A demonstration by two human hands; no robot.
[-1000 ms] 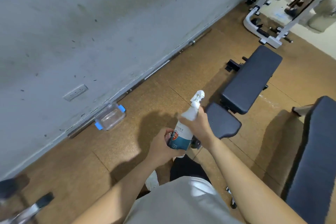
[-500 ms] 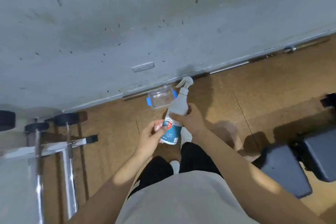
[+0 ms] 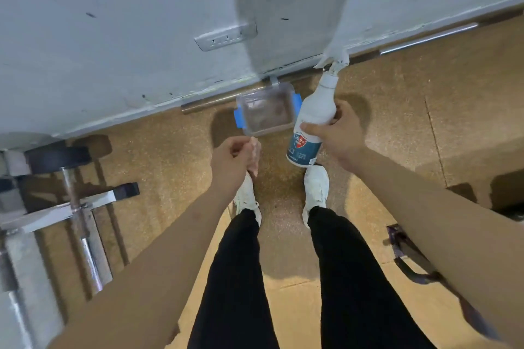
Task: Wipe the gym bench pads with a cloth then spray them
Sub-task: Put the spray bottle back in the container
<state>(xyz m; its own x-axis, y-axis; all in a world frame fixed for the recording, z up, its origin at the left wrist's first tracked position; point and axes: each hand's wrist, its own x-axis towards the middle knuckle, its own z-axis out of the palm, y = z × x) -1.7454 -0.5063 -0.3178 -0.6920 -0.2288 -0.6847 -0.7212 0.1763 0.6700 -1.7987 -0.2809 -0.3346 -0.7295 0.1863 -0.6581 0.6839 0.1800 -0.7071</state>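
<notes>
My right hand [image 3: 338, 136] grips a white spray bottle [image 3: 313, 116] with a blue label around its middle; the nozzle points toward the wall. My left hand [image 3: 234, 156] hangs beside it with fingers curled and nothing in them, apart from the bottle. A clear plastic container with blue clips [image 3: 265, 112] sits on the floor against the wall, just beyond both hands. The bench pads are almost out of view; only a dark edge [image 3: 510, 207] shows at the far right. No cloth is visible.
I stand on a cork-coloured floor [image 3: 397, 127] facing a grey wall [image 3: 113, 37] with a socket [image 3: 226, 37]. A steel bar [image 3: 425, 37] lies along the wall base. A metal rack with weight plates [image 3: 56, 178] stands at left. A dark bench foot [image 3: 408, 252] is at right.
The view turned from the benches toward the wall and down to my feet. My left hand let go of the bottle's base; the right hand alone holds it now.
</notes>
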